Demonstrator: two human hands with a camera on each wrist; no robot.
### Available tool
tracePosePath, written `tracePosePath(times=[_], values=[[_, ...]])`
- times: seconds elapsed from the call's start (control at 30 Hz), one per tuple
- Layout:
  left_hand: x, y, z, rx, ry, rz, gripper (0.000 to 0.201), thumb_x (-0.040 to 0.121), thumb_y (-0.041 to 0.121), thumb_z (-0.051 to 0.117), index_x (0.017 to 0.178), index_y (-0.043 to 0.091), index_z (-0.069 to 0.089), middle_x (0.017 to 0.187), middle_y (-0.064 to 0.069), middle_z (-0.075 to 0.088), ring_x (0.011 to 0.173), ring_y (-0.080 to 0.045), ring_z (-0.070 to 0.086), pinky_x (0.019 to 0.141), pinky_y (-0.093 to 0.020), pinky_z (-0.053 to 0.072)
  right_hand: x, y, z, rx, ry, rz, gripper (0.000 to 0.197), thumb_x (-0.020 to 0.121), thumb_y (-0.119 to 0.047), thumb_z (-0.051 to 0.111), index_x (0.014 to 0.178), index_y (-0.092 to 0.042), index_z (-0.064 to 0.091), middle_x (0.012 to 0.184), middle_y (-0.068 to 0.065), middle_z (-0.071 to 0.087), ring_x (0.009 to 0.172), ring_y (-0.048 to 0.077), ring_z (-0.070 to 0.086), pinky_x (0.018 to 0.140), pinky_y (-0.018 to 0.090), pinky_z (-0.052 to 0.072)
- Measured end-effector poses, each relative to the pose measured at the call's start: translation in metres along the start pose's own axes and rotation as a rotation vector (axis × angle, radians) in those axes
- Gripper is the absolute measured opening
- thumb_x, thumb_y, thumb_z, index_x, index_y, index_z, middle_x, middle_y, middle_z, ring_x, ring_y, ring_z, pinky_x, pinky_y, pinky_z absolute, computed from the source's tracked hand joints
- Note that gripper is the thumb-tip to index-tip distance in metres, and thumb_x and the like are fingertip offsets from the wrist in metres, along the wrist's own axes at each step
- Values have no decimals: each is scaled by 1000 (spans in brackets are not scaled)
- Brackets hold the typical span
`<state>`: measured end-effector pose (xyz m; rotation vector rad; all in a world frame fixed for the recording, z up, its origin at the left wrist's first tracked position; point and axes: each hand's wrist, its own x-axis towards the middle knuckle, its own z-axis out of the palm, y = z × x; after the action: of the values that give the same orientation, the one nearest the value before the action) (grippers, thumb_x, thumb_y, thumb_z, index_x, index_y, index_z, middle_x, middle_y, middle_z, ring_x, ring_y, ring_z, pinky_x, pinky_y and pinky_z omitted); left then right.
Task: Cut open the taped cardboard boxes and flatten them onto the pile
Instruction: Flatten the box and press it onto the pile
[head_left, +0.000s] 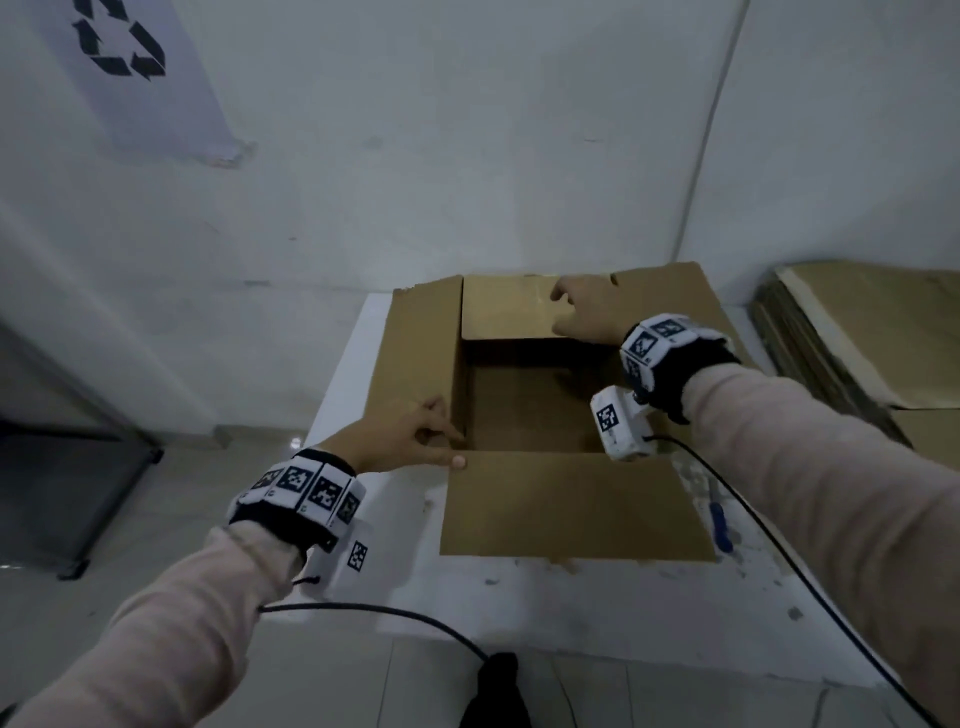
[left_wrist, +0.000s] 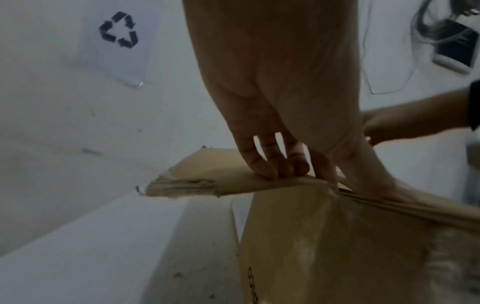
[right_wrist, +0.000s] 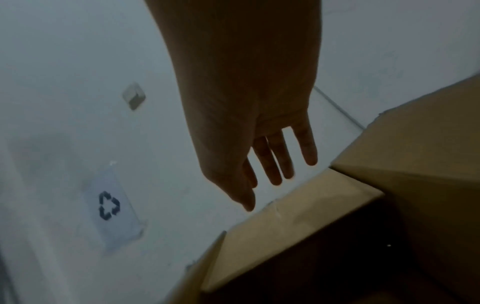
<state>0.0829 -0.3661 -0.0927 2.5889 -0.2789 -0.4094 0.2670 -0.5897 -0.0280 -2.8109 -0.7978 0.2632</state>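
Both arms extend forward in pale long sleeves, each wrist wearing a black band with square coded markers. Left hand is low and near, fingers curled down, thumb extended to the right. Right hand reaches farther forward, palm down, fingers straight and slightly spread, gripping nothing.

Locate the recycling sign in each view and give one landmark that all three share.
Head: recycling sign on the wall, top left.
Left wrist: upper left, left of the left hand.
Right wrist: lower left, left of the right hand.
Shared landmark: the open cardboard box.
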Motion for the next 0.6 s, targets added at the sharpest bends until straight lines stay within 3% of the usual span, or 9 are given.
tracePosePath(times=[0.1, 0.2, 0.3, 0.4, 0.5, 0.6], values=[[2, -19, -13, -55, 109, -63, 57, 80, 65, 47, 130, 38, 51, 99, 21, 38, 86, 0, 48, 74, -12, 36, 30, 7, 23, -138, -125, 6, 77, 80, -28, 75, 142, -15, 31, 143, 14, 35, 128, 34, 40, 101, 45, 41], [15, -37, -34, -8, 131, -101, 64, 83, 66, 45, 139, 36, 41, 114, 17, 37, 103, -11, 49, 89, -25, 44, 52, 10, 33, -212, -166, 38, 94, 73, -28, 80, 146, -18, 22, 147, 14, 29, 135, 34, 31, 105, 50, 38], [32, -48, -51, 9, 89, -72, 75, 79, 76, 40, 143, 38, 34, 135, 12, 32, 118, -13, 44, 100, -31, 41, 63, 13, 43, -258, -179, 42, 97, 75, -25, 79, 148, -22, 15, 148, 12, 26, 135, 34, 30, 103, 52, 39], [49, -44, -54, 48, 65, -73, 67, 88, 60, 49, 147, 35, 28, 148, 5, 25, 129, -16, 36, 106, -32, 36, 68, 9, 45, -413, -102, -32, 83, 78, -27, 74, 143, -25, 22, 132, 15, 44, 116, 34, 49, 88, 47, 47], [65, -37, -54, 184, 79, -88, 78, 83, 66, 50, 149, 34, 21, 142, 3, 26, 119, -17, 42, 96, -34, 43, 72, 4, 18, -452, -82, -132, 54, 79, -34, 63, 129, -23, 45, 101, 8, 60, 88, 27, 59, 70, 33, 48], [79, -39, -60, 138, 20, -104, 87, 80, 60, 62, 150, 32, 18, 137, 0, 26, 116, -20, 41, 98, -34, 42, 82, 4, -34, -210, 37, -87, 28, 80, -28, 60, 106, -25, 68, 98, 7, 67, 92, 28, 62, 77, 30, 46]])
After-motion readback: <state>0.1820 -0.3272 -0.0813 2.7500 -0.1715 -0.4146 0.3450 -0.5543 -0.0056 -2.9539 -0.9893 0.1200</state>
